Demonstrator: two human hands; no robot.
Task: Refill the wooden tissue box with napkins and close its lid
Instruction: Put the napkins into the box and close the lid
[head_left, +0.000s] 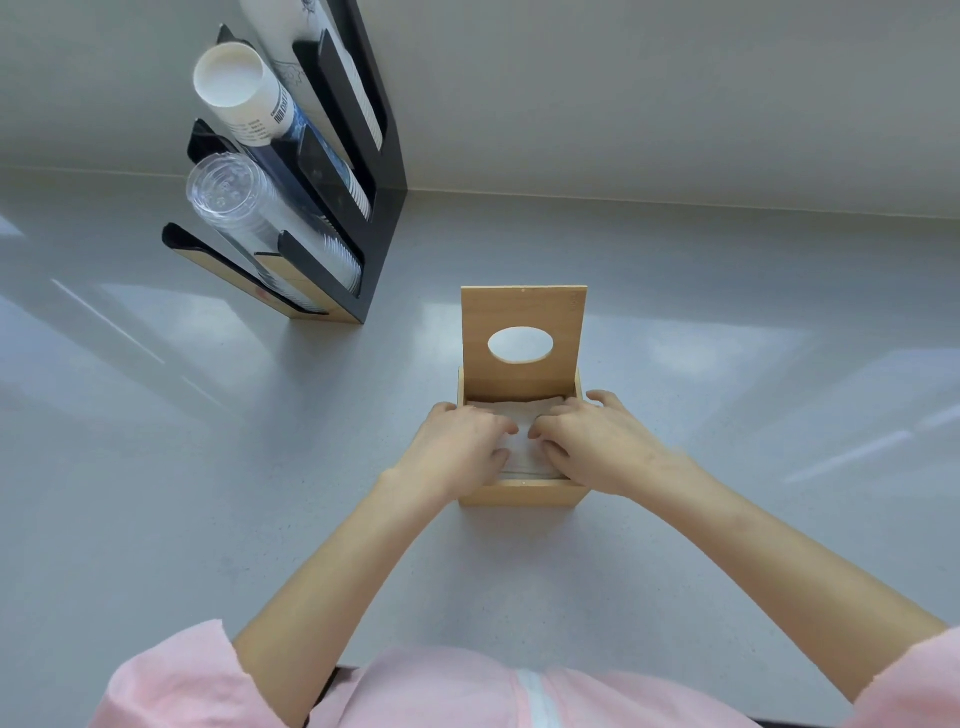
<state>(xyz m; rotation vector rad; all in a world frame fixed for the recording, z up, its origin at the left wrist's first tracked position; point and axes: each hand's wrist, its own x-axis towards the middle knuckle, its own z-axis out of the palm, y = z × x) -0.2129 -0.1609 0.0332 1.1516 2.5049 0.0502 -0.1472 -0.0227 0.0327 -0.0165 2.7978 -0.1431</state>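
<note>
The wooden tissue box (519, 493) stands on the grey counter in front of me. Its lid (523, 312), with an oval hole, is swung up and stands upright at the far side. A stack of white napkins (519, 413) lies inside the box. My left hand (457, 449) and my right hand (592, 441) both rest on top of the napkins, fingers bent and pressing down on the stack. The right hand's thumb reaches over the box's right wall. The hands hide most of the napkins.
A black cup dispenser rack (374, 208) stands at the back left against the wall, holding a stack of clear plastic cups (228, 192) and a stack of white paper cups (234, 83). The grey counter (727, 364) spreads on both sides of the box.
</note>
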